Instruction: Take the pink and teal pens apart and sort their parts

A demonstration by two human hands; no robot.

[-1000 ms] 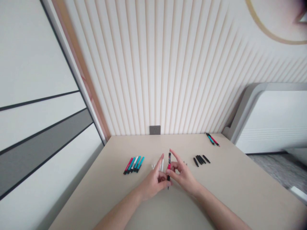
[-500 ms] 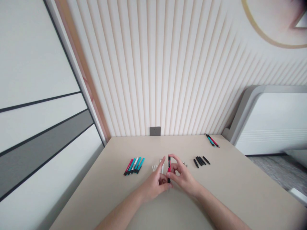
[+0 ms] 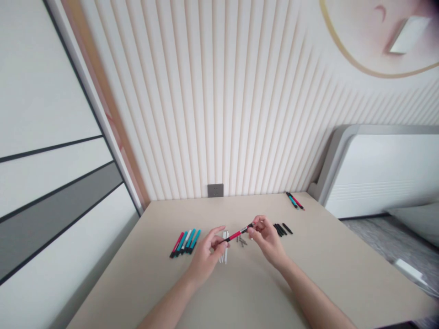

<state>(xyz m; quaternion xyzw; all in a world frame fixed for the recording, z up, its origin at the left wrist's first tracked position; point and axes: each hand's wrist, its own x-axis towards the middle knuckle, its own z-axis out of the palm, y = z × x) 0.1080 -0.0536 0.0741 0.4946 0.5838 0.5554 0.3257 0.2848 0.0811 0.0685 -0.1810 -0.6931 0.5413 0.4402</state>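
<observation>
A red pen with black ends (image 3: 237, 235) is held above the beige table (image 3: 308, 265), slanting up to the right. My left hand (image 3: 208, 251) pinches its lower left end. My right hand (image 3: 265, 235) pinches its upper right end. Just beneath lie a few white pen refills (image 3: 224, 252) and some small metal springs (image 3: 242, 241). A row of red, teal and white pens (image 3: 185, 241) sits left of my left hand. Several black pen caps (image 3: 282, 228) lie right of my right hand.
Two pens, one teal and one red (image 3: 295, 201), lie at the table's far right corner. A grey wall socket (image 3: 215, 190) sits on the ribbed wall behind. A white and grey headboard-like piece (image 3: 377, 169) stands to the right, a cabinet panel (image 3: 51, 183) to the left.
The pen went from upright between both hands to a slant, with the hands moved apart to its two ends. The view shifted slightly to the right.
</observation>
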